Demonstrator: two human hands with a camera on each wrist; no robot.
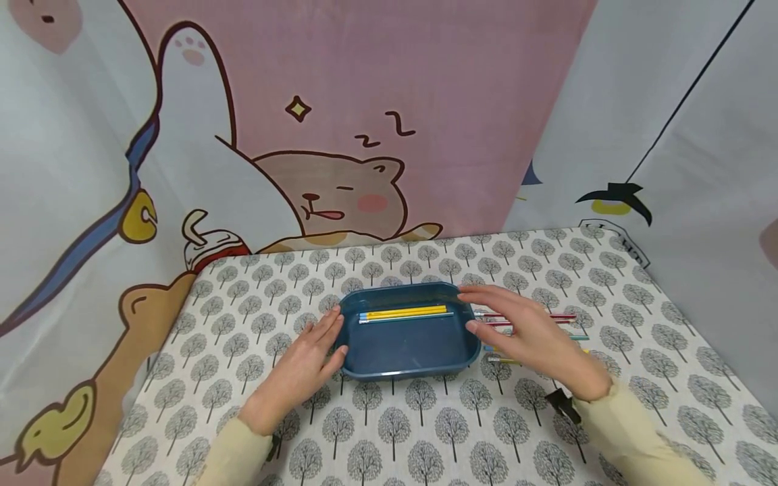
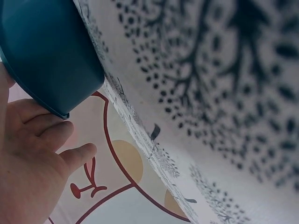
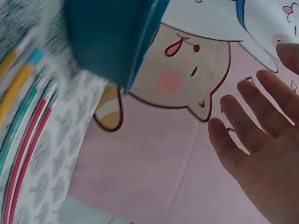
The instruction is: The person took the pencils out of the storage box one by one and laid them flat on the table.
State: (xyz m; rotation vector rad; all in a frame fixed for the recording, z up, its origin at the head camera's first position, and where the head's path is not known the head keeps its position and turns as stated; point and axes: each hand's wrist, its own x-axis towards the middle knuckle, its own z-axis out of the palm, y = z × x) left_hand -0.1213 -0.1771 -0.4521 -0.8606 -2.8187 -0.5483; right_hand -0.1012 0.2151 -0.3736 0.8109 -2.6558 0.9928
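A dark blue plastic tray (image 1: pixel 401 372) with rounded corners sits on the patterned cloth. Inside lie yellow pencils (image 1: pixel 404 312) and a teal pencil (image 1: pixel 407 318), along its far side. My left hand (image 1: pixel 304 368) is at the left end, fingers lying along the rim and thumb by the near corner. In the left wrist view its fingertips (image 2: pixel 60 130) are right at the tray's edge. At the right end, my right hand (image 1: pixel 529 331) hovers with fingers extended and thumb spread. The right wrist view shows that palm (image 3: pixel 261 172) holding nothing, apart from the tray wall (image 3: pixel 112 42).
Right of the tray, partly under my right hand, lie several pencils: red pencils (image 1: pixel 562 316), a teal pencil (image 3: pixel 16 130) and yellow pencils (image 3: pixel 16 91). White cloth (image 1: pixel 395 425) with grey trees covers the table. Cartoon-printed curtains (image 1: pixel 462 101) stand behind and at both sides.
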